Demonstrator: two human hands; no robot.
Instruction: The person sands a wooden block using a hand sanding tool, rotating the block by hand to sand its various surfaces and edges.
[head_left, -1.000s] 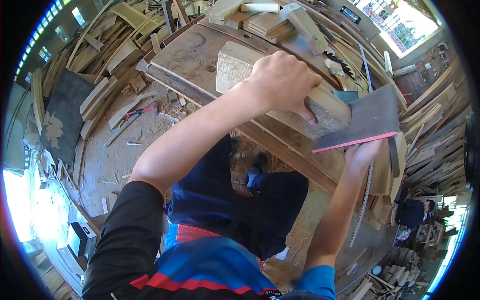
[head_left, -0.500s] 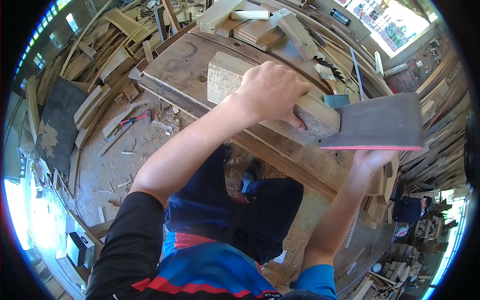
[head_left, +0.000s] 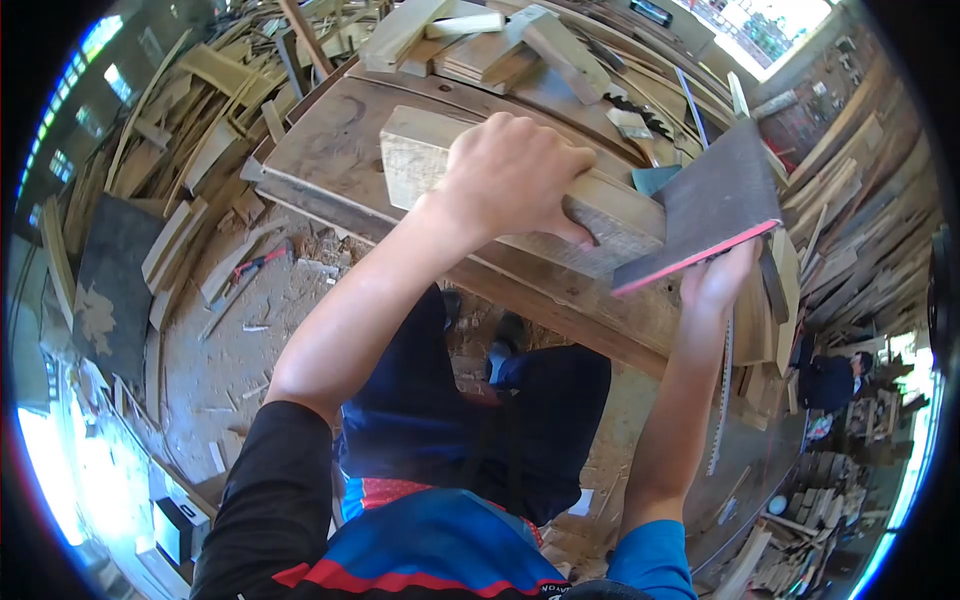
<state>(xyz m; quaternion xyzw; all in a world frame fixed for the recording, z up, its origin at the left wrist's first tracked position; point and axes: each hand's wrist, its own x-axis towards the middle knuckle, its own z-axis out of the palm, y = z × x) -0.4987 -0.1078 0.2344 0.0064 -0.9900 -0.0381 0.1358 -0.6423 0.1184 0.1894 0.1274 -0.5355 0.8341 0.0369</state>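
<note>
A thick wooden block lies on the wooden workbench. My left hand is closed over the top of the block, thumb on its near side. At the block's right end stands a dark flat board with a pink edge, tilted, its lower left part against the block end. My right hand holds this board from beneath and behind; its fingers are mostly hidden by the board.
Wood offcuts, a toothed dark blade and a brush lie at the bench's back. Wood scraps are heaped at left and right. A red-handled tool lies on the littered floor. Another person is at the far right.
The dark board has tilted, its right side rising and its pink edge now slanting up to the right. My right hand has moved up with it. The whole view has shifted slightly.
</note>
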